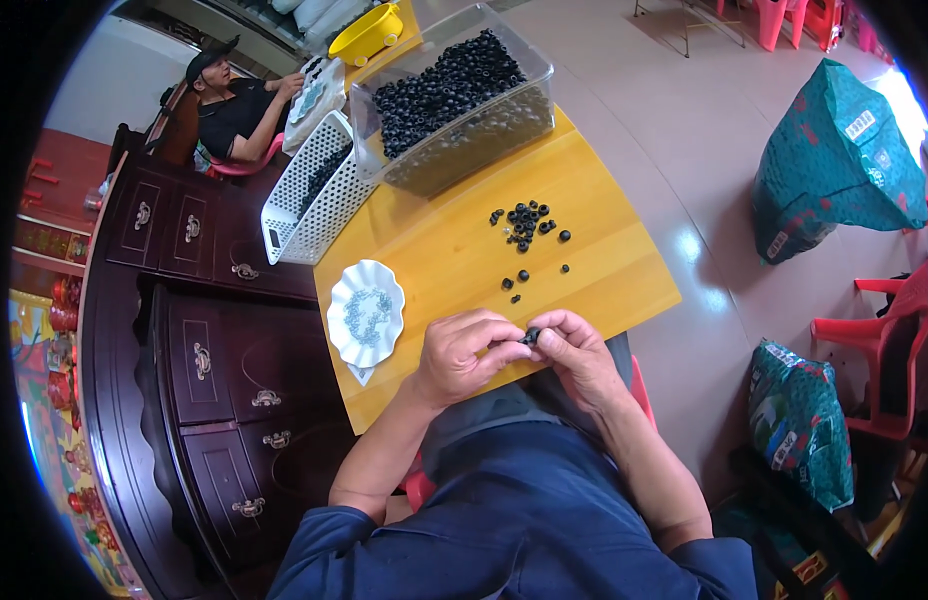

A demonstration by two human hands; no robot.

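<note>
My left hand (469,355) and my right hand (581,362) meet just over the table's near edge. Between their pinched fingertips sits a small black round part (532,336); the fingers cover much of it. Beyond them on the yellow table (604,220), a loose group of black parts (524,228) lies scattered, some ring-shaped with a hole. A few single ones (523,275) rest nearer to my hands. To the left of my hands is a white wavy-rimmed dish (384,275) holding tiny pale, clear-looking pieces (367,316).
A large clear bin (454,165) of black parts stands at the table's far end, beside a white perforated basket (284,215) and a yellow basin (366,35). A dark wooden cabinet (224,330) borders the left. Another person (239,115) sits far left. Green bags (834,160) stand right.
</note>
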